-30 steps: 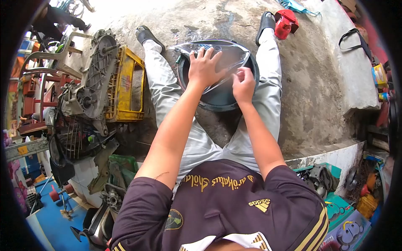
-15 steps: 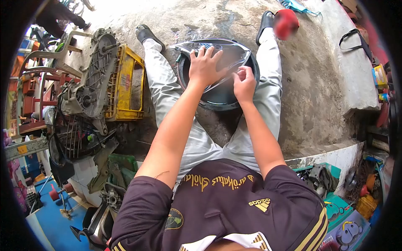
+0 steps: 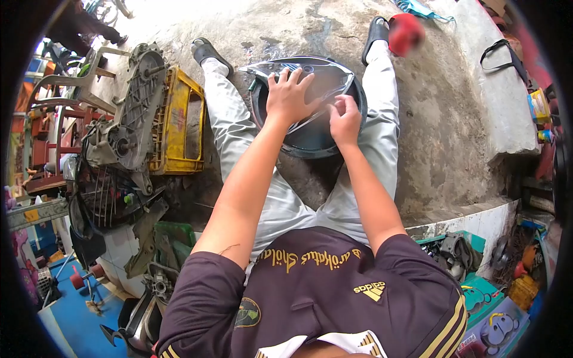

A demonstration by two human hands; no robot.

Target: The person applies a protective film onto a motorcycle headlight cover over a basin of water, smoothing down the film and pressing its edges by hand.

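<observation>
A clear, pointed plastic cover (image 3: 329, 79), shaped like a vehicle lamp lens, lies tilted across the top of a round black basin (image 3: 309, 153). My left hand (image 3: 289, 98) rests on the cover with its fingers spread flat. At the cover's right edge is my right hand (image 3: 345, 120), thumb and fingers closed together. Whatever it pinches is too small or hidden to make out. Dark liquid seems to fill the basin, which sits between my legs. Part of the cover is hidden under my left hand.
A yellow crate (image 3: 176, 122) stands left of my leg beside a grey metal engine casing (image 3: 143, 101). A red object (image 3: 406, 34) lies near my right foot. A concrete ledge (image 3: 507, 113) runs along the right. Metal parts (image 3: 455, 253) lie in a green tray.
My right hand has shifted slightly left and down along the cover's edge, its fingers still bunched. My left hand stays spread on the cover. The whole view has shifted slightly.
</observation>
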